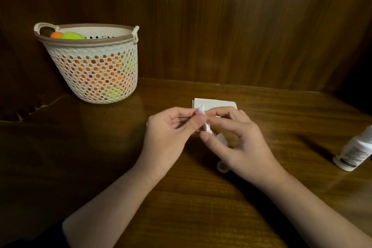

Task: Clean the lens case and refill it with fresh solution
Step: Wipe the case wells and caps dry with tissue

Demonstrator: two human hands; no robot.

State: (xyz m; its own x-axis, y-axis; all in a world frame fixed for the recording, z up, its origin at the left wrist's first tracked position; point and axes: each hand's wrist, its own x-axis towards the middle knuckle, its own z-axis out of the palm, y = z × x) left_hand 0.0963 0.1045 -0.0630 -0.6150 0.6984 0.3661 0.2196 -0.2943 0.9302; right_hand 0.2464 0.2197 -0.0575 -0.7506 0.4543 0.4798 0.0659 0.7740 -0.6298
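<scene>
a white perforated basket (94,70) with orange and green things inside stands at the back left corner of the wooden table (80,147). toward the middle, the left hand (171,133) has its fingers curled round a small white lens case (207,127), mostly hidden, with a twist of white tissue (201,109) poking up. the right hand (239,143) pinches that tissue too. a folded tissue stack (219,103) lies just behind. a small round cap (222,167) sits under the right wrist. a white bottle (355,152) stands at the right edge.
</scene>
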